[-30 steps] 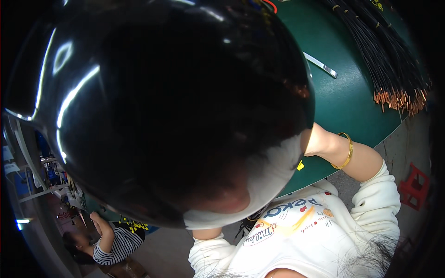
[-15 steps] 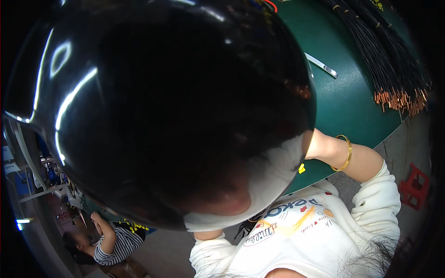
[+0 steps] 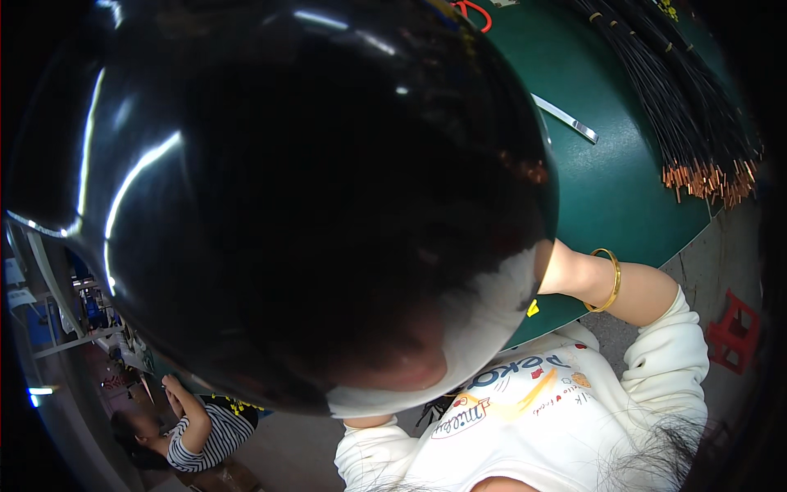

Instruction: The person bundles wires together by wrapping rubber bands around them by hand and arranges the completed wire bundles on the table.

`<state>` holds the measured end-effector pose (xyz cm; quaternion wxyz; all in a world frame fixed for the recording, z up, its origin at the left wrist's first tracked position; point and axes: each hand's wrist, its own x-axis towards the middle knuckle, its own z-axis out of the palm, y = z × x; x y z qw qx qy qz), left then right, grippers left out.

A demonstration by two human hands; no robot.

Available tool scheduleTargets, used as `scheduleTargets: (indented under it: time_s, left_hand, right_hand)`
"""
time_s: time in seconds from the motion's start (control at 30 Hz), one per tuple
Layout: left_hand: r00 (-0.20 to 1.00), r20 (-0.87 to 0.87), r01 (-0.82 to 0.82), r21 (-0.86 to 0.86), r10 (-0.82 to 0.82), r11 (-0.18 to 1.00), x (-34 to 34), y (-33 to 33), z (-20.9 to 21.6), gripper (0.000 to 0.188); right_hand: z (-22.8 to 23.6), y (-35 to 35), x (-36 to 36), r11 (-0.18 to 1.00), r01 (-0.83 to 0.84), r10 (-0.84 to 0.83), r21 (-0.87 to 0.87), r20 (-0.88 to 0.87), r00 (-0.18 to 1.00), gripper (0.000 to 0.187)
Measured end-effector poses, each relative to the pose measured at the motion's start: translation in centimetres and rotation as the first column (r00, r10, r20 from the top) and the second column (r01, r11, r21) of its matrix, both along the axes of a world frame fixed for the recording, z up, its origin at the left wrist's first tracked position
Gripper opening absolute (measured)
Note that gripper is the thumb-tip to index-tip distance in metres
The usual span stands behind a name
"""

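A large, glossy black rounded thing fills most of the picture, very close to the camera. Light streaks and a reflection of my white sleeve show on its smooth surface; its kind I cannot make out. My right hand goes behind its right edge, a gold bangle on the wrist. Only the heel of that hand and the wrist show, and the fingers are hidden. Below the black thing a short piece of my left forearm shows, with the left hand hidden behind it. What either hand touches cannot be seen.
On the green tabletop lie a silver metal strip, red loop handles and bundled black wires with copper-coloured ends. A small yellow piece is near my wrist. A red stool stands right; a person sits lower left.
The black thing has shifted slightly downward, showing more of the red loop handles. My right wrist has dropped a little with it.
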<state>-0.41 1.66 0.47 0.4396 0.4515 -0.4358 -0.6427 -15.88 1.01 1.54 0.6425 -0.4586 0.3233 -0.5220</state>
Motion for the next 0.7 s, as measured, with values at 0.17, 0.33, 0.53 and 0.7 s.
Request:
scheduleTargets:
  time_s: [0.17, 0.33, 0.53, 0.7]
  left_hand:
    - [0.984, -0.165, 0.079, 0.045, -0.071, 0.996, 1.0, -0.2, -0.6, 0.013]
    - [0.975, -0.217, 0.064, 0.051, -0.051, 0.997, 0.5, -0.5, -1.1, 0.012]
    - [1.0, 0.02, 0.002, -0.149, 0.001, 0.989, 0.9, 0.1, -0.7, 0.02]
    - [0.997, 0.036, -0.066, -0.092, 0.07, 0.994, 0.4, 0.2, -0.7, 0.023]
  right_hand:
    - [-0.4, -0.6, -0.8, 0.978, -0.204, 0.188, 0.054, 0.216, 0.958, 0.015]
    - [-0.9, -0.7, -1.0, 0.983, -0.185, 0.177, 0.01, 0.238, 0.955, 0.014]
    - [-0.3, -0.2, -0.4, 0.969, 0.003, 0.024, -0.247, 0.108, 0.994, 0.015]
    - [-0.2, 0.1, -0.7, 0.982, 0.039, -0.018, -0.184, 0.113, 0.993, 0.014]
